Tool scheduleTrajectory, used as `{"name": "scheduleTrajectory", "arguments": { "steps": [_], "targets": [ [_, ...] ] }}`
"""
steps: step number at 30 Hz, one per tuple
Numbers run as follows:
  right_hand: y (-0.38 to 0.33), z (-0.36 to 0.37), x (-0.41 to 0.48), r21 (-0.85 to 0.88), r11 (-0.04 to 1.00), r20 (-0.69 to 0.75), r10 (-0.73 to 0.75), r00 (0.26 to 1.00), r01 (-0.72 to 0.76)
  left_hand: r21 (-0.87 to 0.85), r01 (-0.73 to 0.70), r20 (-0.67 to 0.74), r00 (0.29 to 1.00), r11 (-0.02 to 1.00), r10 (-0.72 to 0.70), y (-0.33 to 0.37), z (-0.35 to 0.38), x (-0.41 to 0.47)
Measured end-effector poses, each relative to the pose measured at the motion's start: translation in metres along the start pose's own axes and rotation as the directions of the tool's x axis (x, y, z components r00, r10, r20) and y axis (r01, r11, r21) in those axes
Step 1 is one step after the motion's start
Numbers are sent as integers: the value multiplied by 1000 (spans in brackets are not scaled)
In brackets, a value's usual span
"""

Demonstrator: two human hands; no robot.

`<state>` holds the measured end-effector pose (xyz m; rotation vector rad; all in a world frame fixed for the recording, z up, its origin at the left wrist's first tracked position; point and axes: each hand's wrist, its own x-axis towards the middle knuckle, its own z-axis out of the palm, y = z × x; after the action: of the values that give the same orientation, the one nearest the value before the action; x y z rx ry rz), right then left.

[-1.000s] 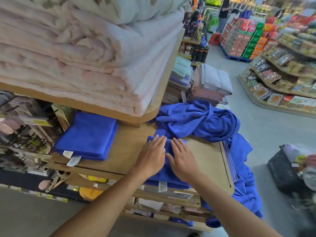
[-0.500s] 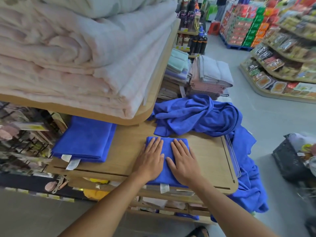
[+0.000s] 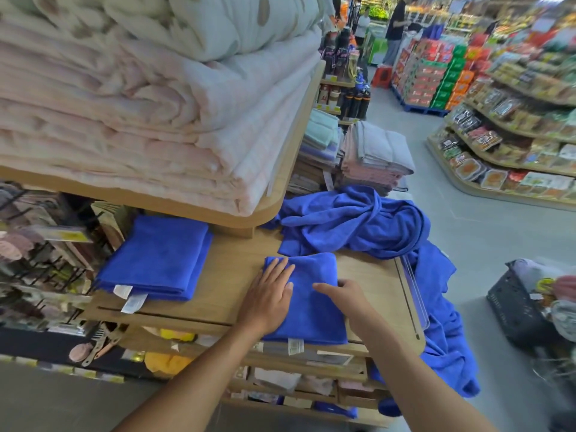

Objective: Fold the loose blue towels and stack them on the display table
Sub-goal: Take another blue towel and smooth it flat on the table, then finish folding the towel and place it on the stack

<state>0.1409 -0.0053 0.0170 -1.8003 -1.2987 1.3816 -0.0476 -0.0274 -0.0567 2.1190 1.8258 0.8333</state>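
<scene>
A left hand (image 3: 269, 299) lies flat, fingers straight, on a folded towel (image 3: 310, 310) at the table's (image 3: 237, 275) near edge, while the right hand (image 3: 346, 296) grips the towel's right side, thumb on top. Lifted by that one side, the soft cloth could sag open on its way to the stack (image 3: 156, 260) left of the left hand, and the heap of loose towels (image 3: 352, 222) just beyond both hands, trailing off the table to the right, could slide to the floor (image 3: 467, 229). Pink blankets (image 3: 156, 120) overhang beyond the left hand; food shelves (image 3: 514, 135) stand far beyond the right hand
</scene>
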Motion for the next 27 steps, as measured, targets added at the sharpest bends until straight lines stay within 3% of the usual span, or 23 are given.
{"name": "scheduleTrajectory", "arguments": {
  "steps": [2,4,7,9,11,13,16,19,21,24,27],
  "targets": [
    [0,0,-8,17,996,4,-91,996,90,-190,16,-79,996,982,-32,1,-4,0],
    [0,-1,-17,34,982,-5,-187,982,188,-479,106,-135,972,871,-192,3,-12,-1],
    [-6,-4,-31,81,960,31,-273,962,269,-854,304,57,862,423,-503,8,-35,-1],
    [-16,-8,-39,88,947,68,-316,946,310,-908,379,246,827,178,-505,9,-50,-1],
    [-31,-11,-45,122,930,103,-358,928,345,-878,475,457,798,-59,-394,11,-65,-5],
    [-46,-12,-47,169,924,144,-369,918,344,-803,576,593,744,-153,-309,10,-80,-12],
    [-67,-1,-44,231,921,185,-357,916,312,-820,571,549,762,-43,-344,-5,-102,-19],
    [-88,23,-39,354,905,222,-327,919,236,-812,535,387,793,234,-470,-19,-139,-20],
    [-103,44,-37,427,891,329,-309,892,151,-780,505,271,804,369,-529,-36,-164,-19],
    [-129,81,-35,373,927,501,-243,831,47,-672,476,81,809,567,-582,-66,-208,-16],
    [-152,125,-32,286,957,543,-198,816,42,-533,516,-36,778,671,-627,-99,-251,-14]
  ]
}}
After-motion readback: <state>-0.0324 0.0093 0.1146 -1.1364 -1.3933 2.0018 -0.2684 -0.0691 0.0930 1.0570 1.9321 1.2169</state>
